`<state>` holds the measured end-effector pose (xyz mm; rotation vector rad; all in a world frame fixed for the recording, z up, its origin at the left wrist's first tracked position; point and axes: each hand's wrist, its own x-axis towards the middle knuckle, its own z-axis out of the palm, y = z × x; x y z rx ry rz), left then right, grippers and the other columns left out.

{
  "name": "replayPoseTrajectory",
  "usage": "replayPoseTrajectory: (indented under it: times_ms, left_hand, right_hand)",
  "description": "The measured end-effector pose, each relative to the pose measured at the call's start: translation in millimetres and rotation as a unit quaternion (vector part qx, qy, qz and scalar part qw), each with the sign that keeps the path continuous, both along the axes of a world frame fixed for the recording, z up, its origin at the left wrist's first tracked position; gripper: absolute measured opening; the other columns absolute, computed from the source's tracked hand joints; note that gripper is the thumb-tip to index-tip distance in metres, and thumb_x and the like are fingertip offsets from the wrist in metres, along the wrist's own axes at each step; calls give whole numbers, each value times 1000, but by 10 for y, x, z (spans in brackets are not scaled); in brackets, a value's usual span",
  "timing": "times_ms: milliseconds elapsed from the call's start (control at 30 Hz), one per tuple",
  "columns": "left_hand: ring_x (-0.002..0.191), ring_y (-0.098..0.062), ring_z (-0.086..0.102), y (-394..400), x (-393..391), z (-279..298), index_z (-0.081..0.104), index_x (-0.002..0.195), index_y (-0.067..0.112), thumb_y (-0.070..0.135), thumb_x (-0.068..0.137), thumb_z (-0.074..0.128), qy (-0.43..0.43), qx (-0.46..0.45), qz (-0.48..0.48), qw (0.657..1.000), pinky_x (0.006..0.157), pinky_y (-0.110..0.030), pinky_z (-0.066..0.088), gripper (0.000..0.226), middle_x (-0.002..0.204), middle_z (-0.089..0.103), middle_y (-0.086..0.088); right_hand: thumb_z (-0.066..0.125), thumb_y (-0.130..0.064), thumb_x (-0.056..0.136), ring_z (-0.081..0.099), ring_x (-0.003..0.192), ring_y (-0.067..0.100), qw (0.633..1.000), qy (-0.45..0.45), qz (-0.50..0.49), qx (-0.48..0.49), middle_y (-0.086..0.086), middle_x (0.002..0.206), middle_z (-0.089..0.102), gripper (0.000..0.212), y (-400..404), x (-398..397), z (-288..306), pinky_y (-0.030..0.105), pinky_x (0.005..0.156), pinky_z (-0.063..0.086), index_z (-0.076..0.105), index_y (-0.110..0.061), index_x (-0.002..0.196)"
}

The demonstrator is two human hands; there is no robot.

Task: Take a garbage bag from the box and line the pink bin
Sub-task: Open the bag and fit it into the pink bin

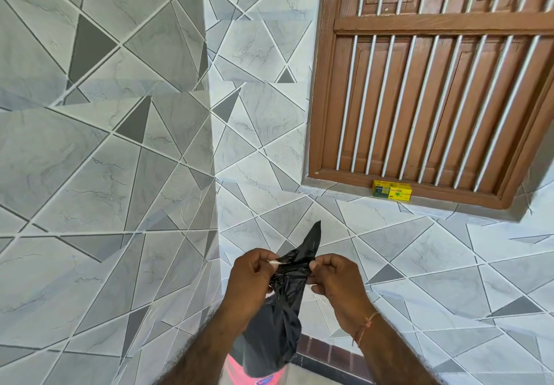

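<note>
A black garbage bag (pixel 278 324) hangs bunched between both hands, its pointed end sticking up above them. My left hand (pixel 250 279) pinches its gathered neck on the left, with a small white strip showing at the fingertips. My right hand (pixel 335 279) pinches the same neck from the right. The pink bin (pixel 254 374) shows only as a small patch at the bottom edge, mostly hidden behind the bag and my left forearm. A yellow box (pixel 392 192) lies on the sill below the window, far above the hands.
Grey geometric tiled walls (pixel 105 175) meet in a corner straight ahead. A brown wooden shuttered window (pixel 434 85) with white bars fills the upper right. A dark tiled border (pixel 326 354) runs along the floor edge, right of the bin.
</note>
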<state>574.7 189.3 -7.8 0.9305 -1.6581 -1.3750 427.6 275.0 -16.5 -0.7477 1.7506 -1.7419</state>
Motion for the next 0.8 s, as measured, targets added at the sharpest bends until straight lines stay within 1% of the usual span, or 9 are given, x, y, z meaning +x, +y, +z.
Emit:
replayPoseTrajectory:
  times_ms: [100,200,300,433,533,633,700,767,800]
  left_hand:
    - [76,-22,67,-46,-1,-57,69,80,18,6,90,58,-24,-25,49,998,72,-42,57,20,79,72,-3]
    - [81,-20,67,-110,53,-101,67,77,22,9,90,58,-44,-38,110,992,81,-43,57,20,81,71,3]
    - [80,-23,67,-156,127,-93,59,77,28,9,92,53,-23,-55,192,980,80,-44,57,24,84,67,4]
    - [83,-25,68,-191,167,-42,56,84,30,5,96,43,14,-62,162,985,79,-49,59,31,89,66,-1]
    - [87,-20,65,-151,132,10,57,81,31,-2,95,39,-8,-108,137,985,78,-36,57,40,89,65,4]
    - [86,-7,59,-60,43,58,58,72,31,-10,89,40,-38,-148,106,983,74,-19,46,48,89,62,6]
    - [83,-5,59,8,-16,86,60,71,26,-14,85,39,-31,-145,81,986,73,-18,46,48,89,62,1]
    - [75,-2,58,51,-55,121,61,71,18,-17,81,37,-12,-140,65,988,69,-15,48,43,87,62,-2]
    - [73,-2,58,61,-62,137,61,72,15,-18,79,37,-4,-143,59,988,68,-14,48,42,85,63,-3]
  right_hand:
    - [64,-4,88,68,57,13,999,49,-3,16,5,65,70,9,19,-49,-72,23,51,51,65,-7,80]
    - [63,-2,87,69,60,17,999,30,-13,7,9,67,73,9,78,-164,-131,27,55,53,67,-7,80]
    - [56,3,87,69,59,17,999,33,-38,20,7,66,74,16,137,-334,-185,28,55,52,67,-7,79]
    - [52,12,81,67,66,36,986,89,-97,106,20,72,70,25,202,-545,-386,41,63,49,61,-8,70]
    - [56,3,84,66,88,42,942,228,-144,201,22,92,72,13,277,-512,-461,38,73,48,65,-6,85]
    - [60,0,84,62,100,29,901,391,-188,-1,5,107,65,26,252,-293,-286,43,89,51,63,-13,107]
    - [65,-20,83,56,107,12,867,473,-121,-103,-12,111,55,30,196,-91,-64,29,96,46,58,-26,112]
    - [70,-44,76,47,116,0,879,473,17,-59,-20,122,49,52,103,67,102,17,100,37,51,-38,123]
    - [71,-49,72,46,120,-1,889,449,88,-8,-21,129,48,64,45,107,116,17,102,37,47,-40,131]
